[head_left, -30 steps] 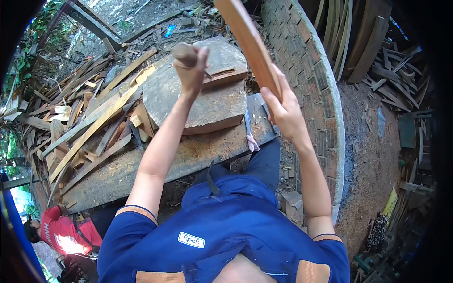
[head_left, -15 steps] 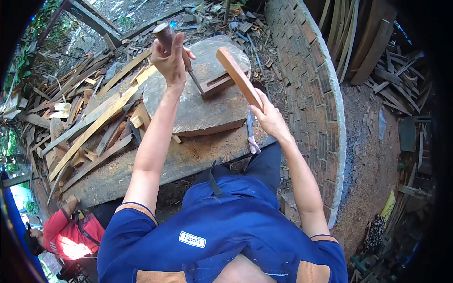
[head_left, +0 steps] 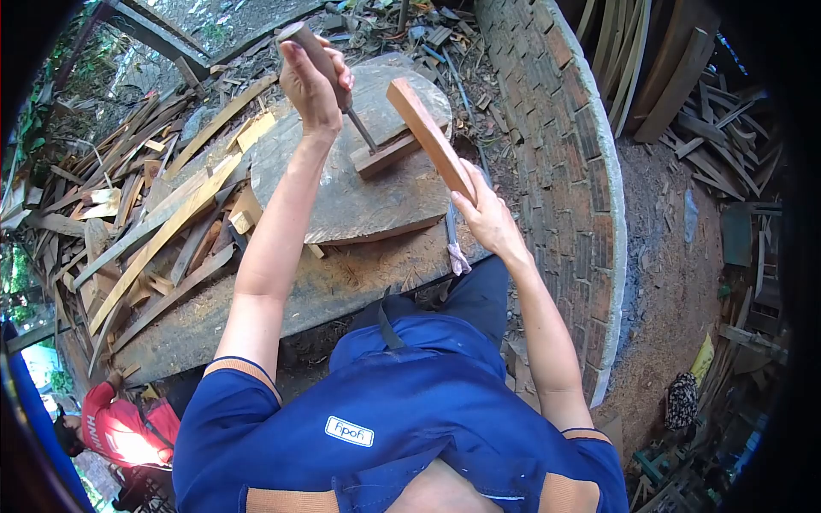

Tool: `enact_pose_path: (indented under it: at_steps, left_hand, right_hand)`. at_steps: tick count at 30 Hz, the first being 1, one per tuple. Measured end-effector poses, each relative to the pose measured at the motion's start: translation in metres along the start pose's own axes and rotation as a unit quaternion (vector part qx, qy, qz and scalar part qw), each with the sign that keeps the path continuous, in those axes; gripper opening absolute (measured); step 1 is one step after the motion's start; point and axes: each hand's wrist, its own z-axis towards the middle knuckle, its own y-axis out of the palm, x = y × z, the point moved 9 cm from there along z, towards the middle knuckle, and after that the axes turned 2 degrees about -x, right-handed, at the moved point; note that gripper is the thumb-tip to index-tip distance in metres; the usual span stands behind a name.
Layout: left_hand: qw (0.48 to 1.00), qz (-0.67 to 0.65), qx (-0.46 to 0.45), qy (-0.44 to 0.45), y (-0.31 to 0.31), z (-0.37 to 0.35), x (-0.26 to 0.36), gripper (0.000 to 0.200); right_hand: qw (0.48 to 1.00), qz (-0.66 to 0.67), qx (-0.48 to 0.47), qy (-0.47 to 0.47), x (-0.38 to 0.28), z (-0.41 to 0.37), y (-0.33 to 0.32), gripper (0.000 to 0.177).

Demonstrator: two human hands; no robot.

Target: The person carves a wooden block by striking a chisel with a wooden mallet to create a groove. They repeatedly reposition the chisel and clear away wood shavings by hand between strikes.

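Observation:
My left hand [head_left: 310, 101] is wrapped round the wooden handle of a chisel [head_left: 363, 131]. The chisel leans, its steel tip meeting the upper face of a small wooden block [head_left: 389, 161] near the block's near-left end. That block lies on a thick round log slab [head_left: 333, 209]; part of it is hidden behind a squared wooden bar [head_left: 425, 128]. Gripping the bar's lower end is my right hand [head_left: 490, 218], which holds it tilted, upper end toward the chisel, apart from the chisel handle.
Scrap wood [head_left: 154, 222] is heaped left of the slab. A curved brick wall [head_left: 564, 171] runs close on the right. A blue-handled tool [head_left: 453, 235] lies at the slab's near-right edge. A person in a red shirt [head_left: 128, 432] is at lower left.
The chisel tip has shifted from the block's near end up onto its upper face. My left fingers have closed more fully round the handle. My right hand and the bar have barely moved.

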Motion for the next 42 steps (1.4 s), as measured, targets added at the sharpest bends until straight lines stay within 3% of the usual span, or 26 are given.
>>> enact_pose_path:
  at_steps: [5, 7, 10, 13, 15, 17, 19, 20, 21, 23, 24, 26, 29, 30, 31, 33, 35, 38, 42]
  left_hand:
    - [0.999, 0.03, -0.037, -0.024, 0.005, -0.001, -0.005, 0.078]
    - [0.997, -0.024, -0.078, -0.012, 0.011, 0.0, -0.005, 0.069]
    - [0.995, 0.026, -0.101, 0.006, 0.013, 0.005, -0.014, 0.057]
    - [0.997, -0.021, -0.056, -0.048, 0.008, 0.016, -0.029, 0.041]
    - [0.996, -0.024, -0.05, -0.065, 0.006, 0.02, -0.032, 0.036]
    - [0.995, -0.024, -0.045, -0.086, 0.005, 0.021, -0.034, 0.031]
    - [0.996, -0.008, -0.059, -0.064, 0.013, 0.017, -0.026, 0.022]
    - [0.995, -0.025, -0.072, -0.069, 0.018, 0.015, -0.028, 0.017]
    - [0.994, -0.027, -0.08, -0.07, 0.023, 0.011, -0.028, 0.017]
    - [0.995, 0.024, -0.083, -0.044, 0.031, 0.002, -0.02, 0.015]
    - [0.995, 0.03, -0.089, -0.038, 0.035, -0.001, -0.016, 0.013]
    - [0.994, 0.039, -0.092, -0.037, 0.034, -0.003, -0.019, 0.012]
    - [0.995, 0.029, -0.088, -0.033, 0.039, -0.006, -0.015, 0.011]
    - [0.995, 0.034, -0.089, -0.038, 0.04, -0.009, -0.014, 0.012]
    - [0.994, 0.04, -0.09, -0.04, 0.04, -0.01, -0.014, 0.013]
    - [0.993, 0.053, -0.099, -0.028, 0.036, -0.011, -0.015, 0.01]
    - [0.998, 0.021, -0.044, -0.028, 0.022, -0.002, -0.022, 0.01]
    - [0.998, -0.039, 0.009, -0.044, -0.01, 0.01, -0.024, 0.01]
    - [0.987, -0.097, 0.099, -0.083, -0.06, 0.013, -0.038, 0.014]
  right_hand:
    - [1.0, 0.004, 0.003, -0.002, 0.001, 0.0, 0.001, 0.064]
    - [1.0, 0.006, 0.0, 0.004, 0.001, 0.0, 0.001, 0.064]
    - [1.0, 0.008, -0.004, 0.009, 0.001, -0.001, 0.001, 0.064]
    - [1.0, -0.022, -0.008, 0.009, 0.0, 0.003, -0.006, 0.065]
    - [0.991, 0.108, -0.071, 0.021, -0.003, 0.01, -0.006, 0.064]
    - [0.991, 0.114, -0.062, 0.039, -0.051, 0.004, -0.036, 0.063]
    - [0.98, 0.17, 0.002, -0.107, -0.113, 0.004, -0.076, 0.063]
    - [0.979, 0.148, 0.031, -0.139, -0.144, -0.001, -0.095, 0.061]
    - [0.959, 0.097, 0.117, -0.241, -0.174, -0.007, -0.117, 0.058]
    - [0.936, 0.076, 0.171, -0.299, -0.206, -0.018, -0.132, 0.054]
    - [0.935, 0.075, 0.176, -0.299, -0.205, -0.017, -0.135, 0.054]
    - [0.972, -0.124, 0.031, -0.199, -0.191, 0.0, -0.106, 0.053]
    - [0.974, -0.066, 0.045, -0.211, -0.203, -0.011, -0.123, 0.054]
    - [0.956, -0.019, 0.097, -0.278, -0.213, -0.022, -0.129, 0.055]
    - [0.957, -0.019, 0.09, -0.276, -0.211, -0.021, -0.123, 0.055]
    - [0.98, -0.091, 0.034, -0.172, -0.183, -0.009, -0.097, 0.055]
    - [0.976, -0.082, 0.04, -0.198, -0.173, -0.005, -0.097, 0.057]
    - [0.991, 0.037, -0.001, -0.132, -0.142, -0.007, -0.081, 0.061]
    - [0.999, 0.011, -0.002, -0.038, -0.064, 0.019, -0.038, 0.061]
